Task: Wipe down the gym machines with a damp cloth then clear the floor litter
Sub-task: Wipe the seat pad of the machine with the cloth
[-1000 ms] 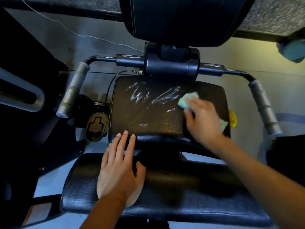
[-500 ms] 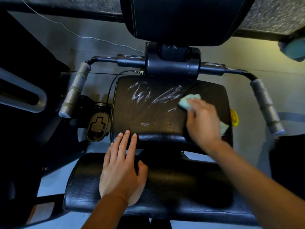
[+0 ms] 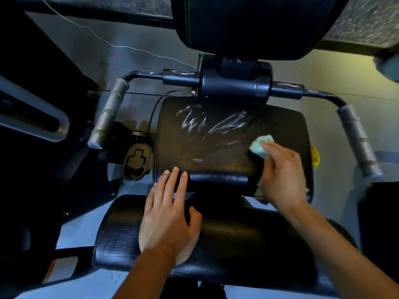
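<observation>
A black padded seat point(image 3: 216, 147) of a gym machine lies below me, with wet streaks across its far half. My right hand point(image 3: 282, 175) presses a pale green cloth point(image 3: 260, 145) flat onto the seat's right part, fingers over the cloth. Part of the cloth pokes out beyond the fingertips and some hangs at the seat's near edge. My left hand point(image 3: 170, 214) rests flat with straight fingers on the nearer black pad point(image 3: 248, 244), its fingertips reaching the seat's front edge.
Two grey-gripped handles point(image 3: 108, 117) point(image 3: 358, 143) stick out on either side of the seat. A black backrest pad point(image 3: 248, 22) hangs above. A yellow knob point(image 3: 314, 156) sits at the seat's right edge. A white cable point(image 3: 121, 46) runs over the grey floor.
My right hand has slid the cloth a little toward me and to the right across the seat. The left hand stays where it was.
</observation>
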